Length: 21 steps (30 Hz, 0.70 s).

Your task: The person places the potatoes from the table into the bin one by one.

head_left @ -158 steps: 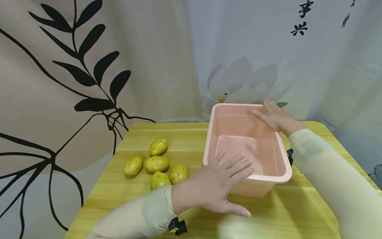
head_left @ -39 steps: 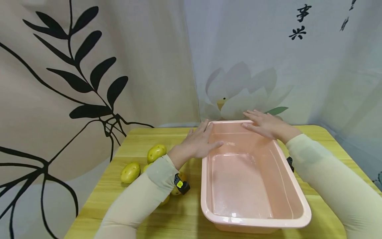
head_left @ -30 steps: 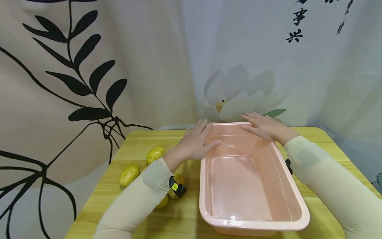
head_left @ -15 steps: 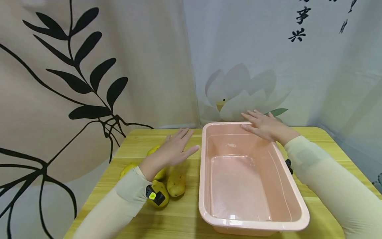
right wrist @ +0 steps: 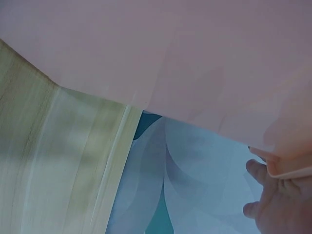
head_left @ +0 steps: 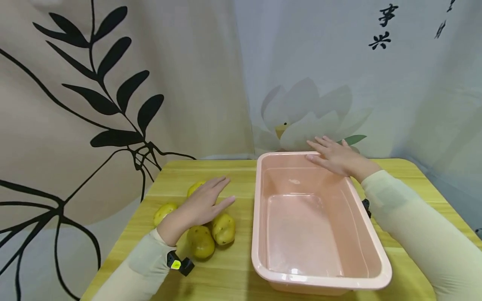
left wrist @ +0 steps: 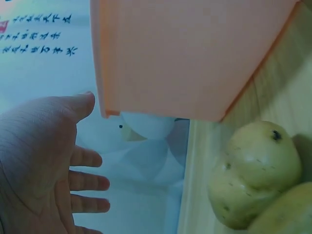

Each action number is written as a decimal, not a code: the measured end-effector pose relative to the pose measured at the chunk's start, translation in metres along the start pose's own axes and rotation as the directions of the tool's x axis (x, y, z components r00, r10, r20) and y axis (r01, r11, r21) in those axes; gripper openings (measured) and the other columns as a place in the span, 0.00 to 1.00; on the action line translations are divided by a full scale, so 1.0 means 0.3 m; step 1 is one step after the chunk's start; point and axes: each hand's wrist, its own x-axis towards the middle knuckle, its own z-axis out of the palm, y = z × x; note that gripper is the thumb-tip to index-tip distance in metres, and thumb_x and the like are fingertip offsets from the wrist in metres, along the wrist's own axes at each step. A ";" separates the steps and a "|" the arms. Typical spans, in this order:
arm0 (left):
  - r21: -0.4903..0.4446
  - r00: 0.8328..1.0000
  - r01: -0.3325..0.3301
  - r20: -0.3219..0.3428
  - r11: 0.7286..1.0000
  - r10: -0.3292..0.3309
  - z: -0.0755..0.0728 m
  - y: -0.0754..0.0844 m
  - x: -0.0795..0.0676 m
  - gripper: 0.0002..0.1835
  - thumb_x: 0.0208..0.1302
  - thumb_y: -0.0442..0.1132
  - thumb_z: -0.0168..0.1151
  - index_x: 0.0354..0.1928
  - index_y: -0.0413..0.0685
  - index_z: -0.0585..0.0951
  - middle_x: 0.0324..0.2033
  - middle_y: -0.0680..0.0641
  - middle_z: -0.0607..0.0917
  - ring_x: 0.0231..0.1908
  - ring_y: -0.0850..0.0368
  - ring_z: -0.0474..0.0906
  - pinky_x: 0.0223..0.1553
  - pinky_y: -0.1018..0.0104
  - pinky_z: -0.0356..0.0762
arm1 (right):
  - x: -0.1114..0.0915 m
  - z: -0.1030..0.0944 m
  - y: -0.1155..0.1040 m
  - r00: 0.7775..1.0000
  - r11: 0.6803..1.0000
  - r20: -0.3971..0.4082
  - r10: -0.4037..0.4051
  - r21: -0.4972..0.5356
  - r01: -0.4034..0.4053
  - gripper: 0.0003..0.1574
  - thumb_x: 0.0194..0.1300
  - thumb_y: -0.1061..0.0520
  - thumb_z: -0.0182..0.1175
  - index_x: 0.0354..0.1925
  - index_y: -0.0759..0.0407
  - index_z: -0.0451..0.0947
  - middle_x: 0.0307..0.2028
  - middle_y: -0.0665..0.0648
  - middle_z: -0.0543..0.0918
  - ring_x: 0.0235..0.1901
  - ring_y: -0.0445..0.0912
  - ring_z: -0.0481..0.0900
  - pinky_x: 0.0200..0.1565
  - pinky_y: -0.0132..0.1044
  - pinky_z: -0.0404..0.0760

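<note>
My left hand [head_left: 201, 203] is held over the group of yellow potatoes [head_left: 224, 229], fingers straight and thumb apart, with nothing in it. In the left wrist view its palm and fingers [left wrist: 90, 183] show beside the basin, apart from the potatoes. My right hand [head_left: 339, 158] rests at the far right corner of the pink plastic basin [head_left: 320, 282], fingers extended past the rim and thumb on the inner side. The right wrist view shows that hand at the rim corner, partly cut off. Part of the potato group is hidden beneath my left hand and forearm.
The wooden table [head_left: 233, 280] carries the basin on its right half and the potatoes on its left. Behind it hangs a pale curtain [head_left: 203, 83] printed with dark leaves, a lotus flower and characters.
The basin has come nearer and further onto the table's front. My left hand went from its near rim to its far left corner, then let go and moved left over the potatoes.
</note>
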 end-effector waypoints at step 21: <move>0.019 0.986 -0.021 0.169 1.000 0.018 0.146 -0.028 -0.091 0.50 0.49 0.76 0.45 0.68 0.52 0.58 0.65 0.44 0.60 0.63 0.46 0.57 0.58 0.49 0.60 | -0.010 0.001 0.000 0.999 0.998 -0.032 -0.018 -0.055 0.016 0.46 0.62 0.24 0.31 0.71 0.41 0.43 0.71 0.55 0.42 0.68 0.54 0.31 0.52 0.65 0.16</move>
